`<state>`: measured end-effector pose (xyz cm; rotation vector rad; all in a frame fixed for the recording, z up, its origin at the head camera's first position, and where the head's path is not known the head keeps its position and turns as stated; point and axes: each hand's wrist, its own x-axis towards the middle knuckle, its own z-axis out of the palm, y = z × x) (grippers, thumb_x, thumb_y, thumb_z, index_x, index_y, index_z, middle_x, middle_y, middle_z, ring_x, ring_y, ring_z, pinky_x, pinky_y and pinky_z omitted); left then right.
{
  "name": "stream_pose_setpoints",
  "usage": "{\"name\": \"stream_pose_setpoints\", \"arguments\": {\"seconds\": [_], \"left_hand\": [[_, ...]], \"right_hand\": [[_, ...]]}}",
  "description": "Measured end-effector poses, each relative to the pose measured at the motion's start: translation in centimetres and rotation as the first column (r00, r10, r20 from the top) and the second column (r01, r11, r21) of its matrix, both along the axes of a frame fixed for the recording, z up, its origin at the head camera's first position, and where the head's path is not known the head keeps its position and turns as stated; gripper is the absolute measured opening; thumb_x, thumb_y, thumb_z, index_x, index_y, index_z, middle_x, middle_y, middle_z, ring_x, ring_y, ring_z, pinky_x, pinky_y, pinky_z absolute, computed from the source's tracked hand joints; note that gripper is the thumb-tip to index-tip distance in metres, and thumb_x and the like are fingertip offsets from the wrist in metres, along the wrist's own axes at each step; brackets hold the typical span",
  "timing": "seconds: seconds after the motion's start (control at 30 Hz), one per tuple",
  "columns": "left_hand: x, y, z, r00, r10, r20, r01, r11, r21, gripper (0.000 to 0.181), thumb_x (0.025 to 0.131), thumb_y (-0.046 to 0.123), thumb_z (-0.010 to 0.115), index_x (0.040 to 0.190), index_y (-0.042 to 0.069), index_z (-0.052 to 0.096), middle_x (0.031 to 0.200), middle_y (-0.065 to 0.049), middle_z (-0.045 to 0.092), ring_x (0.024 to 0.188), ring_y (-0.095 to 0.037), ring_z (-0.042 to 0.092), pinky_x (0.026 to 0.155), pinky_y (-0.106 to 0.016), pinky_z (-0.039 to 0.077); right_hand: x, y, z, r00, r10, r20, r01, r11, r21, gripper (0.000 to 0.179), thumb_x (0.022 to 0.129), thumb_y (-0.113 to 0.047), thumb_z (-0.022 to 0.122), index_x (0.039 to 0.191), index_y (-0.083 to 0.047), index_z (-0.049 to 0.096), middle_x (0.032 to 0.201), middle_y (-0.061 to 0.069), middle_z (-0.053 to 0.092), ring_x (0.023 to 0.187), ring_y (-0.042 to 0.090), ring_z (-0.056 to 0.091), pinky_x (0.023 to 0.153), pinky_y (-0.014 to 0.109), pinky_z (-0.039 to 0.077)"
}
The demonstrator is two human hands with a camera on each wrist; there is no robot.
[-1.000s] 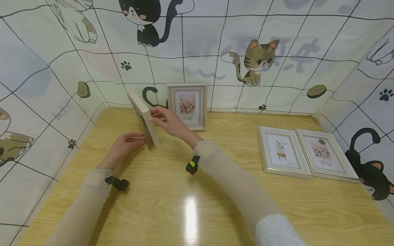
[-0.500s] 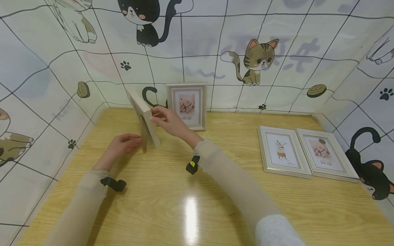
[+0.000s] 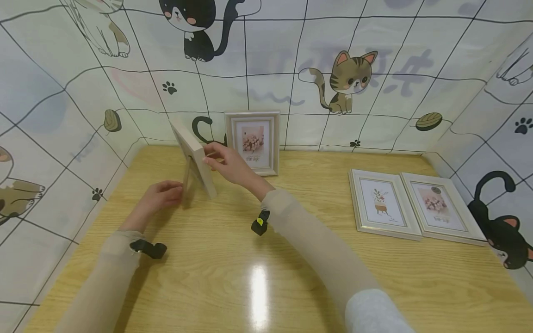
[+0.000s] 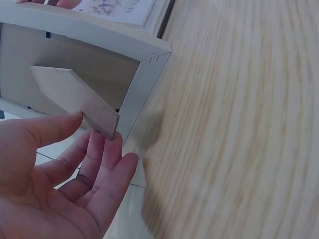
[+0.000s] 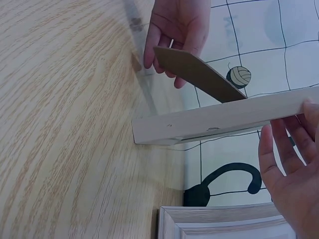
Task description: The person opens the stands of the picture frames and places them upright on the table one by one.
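Note:
An off-white picture frame (image 3: 199,159) stands on edge at the left of the table, its back turned toward the left. A flat support leg (image 4: 79,97) is swung out from that back. My left hand (image 3: 160,198) pinches the leg's lower end between thumb and fingers. On the frame's near side, partway up, my right hand (image 3: 233,167) grips the edge, thumb on the back side and fingers at the front, as the right wrist view shows. Just behind my right hand, a second frame (image 3: 275,143) with a pink flower picture stands upright.
Two more frames lie face up at the right, one with a potted plant picture (image 3: 380,203) and one with pink flowers (image 3: 441,208). A cat-patterned sheet (image 3: 266,55) encloses the wooden table (image 3: 291,259) at the back and sides.
My left hand has drawn back to the left, and the support leg has swung farther out from the frame's back. My right hand keeps its grip in the same place.

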<state>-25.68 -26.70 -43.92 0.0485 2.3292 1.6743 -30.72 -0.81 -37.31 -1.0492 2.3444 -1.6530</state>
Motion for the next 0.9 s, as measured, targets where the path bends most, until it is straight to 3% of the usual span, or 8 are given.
{"name": "stream_pose_setpoints", "arguments": {"seconds": [0.3,0.47,0.77,0.9], "left_hand": [[0.4,-0.7,0.5,1.0,0.012,0.002,-0.012,1.0,0.0,0.056,0.104,0.023,0.052,0.142,-0.015,0.038,0.094,0.02,0.064,0.087,0.005,0.065,0.081,-0.014,0.057],[0.6,-1.2,0.7,1.0,0.01,0.014,-0.009,0.998,-0.056,0.056,0.106,0.026,0.048,0.145,-0.012,0.037,0.101,0.018,0.06,0.088,0.01,0.062,0.083,-0.011,0.055],[0.6,-1.2,0.8,1.0,0.008,0.027,-0.007,1.0,-0.03,0.056,0.105,0.025,0.05,0.144,-0.013,0.036,0.095,0.022,0.06,0.089,0.009,0.061,0.082,-0.011,0.055],[0.7,-1.0,1.0,1.0,0.008,0.026,-0.007,0.998,-0.064,0.056,0.105,0.027,0.051,0.145,-0.01,0.038,0.096,0.022,0.06,0.089,0.01,0.06,0.083,-0.012,0.055]], "right_hand": [[0.1,-0.3,0.2,1.0,-0.001,-0.002,0.001,1.0,0.005,0.028,0.102,-0.013,0.056,0.127,-0.003,0.058,0.129,0.014,0.064,0.118,0.025,0.064,0.086,0.024,0.06],[0.2,-0.3,0.2,1.0,-0.002,0.001,0.002,1.0,0.017,0.028,0.103,-0.013,0.055,0.129,-0.002,0.057,0.13,0.014,0.064,0.12,0.026,0.064,0.087,0.026,0.061],[0.2,-0.1,0.1,1.0,-0.004,0.002,0.004,1.0,0.021,0.029,0.103,-0.014,0.055,0.129,-0.003,0.057,0.131,0.014,0.064,0.12,0.026,0.064,0.085,0.027,0.061],[0.1,-0.1,0.1,1.0,-0.005,-0.001,0.005,1.0,0.022,0.028,0.103,-0.014,0.055,0.129,-0.003,0.057,0.131,0.013,0.064,0.12,0.026,0.064,0.085,0.026,0.061]]}}
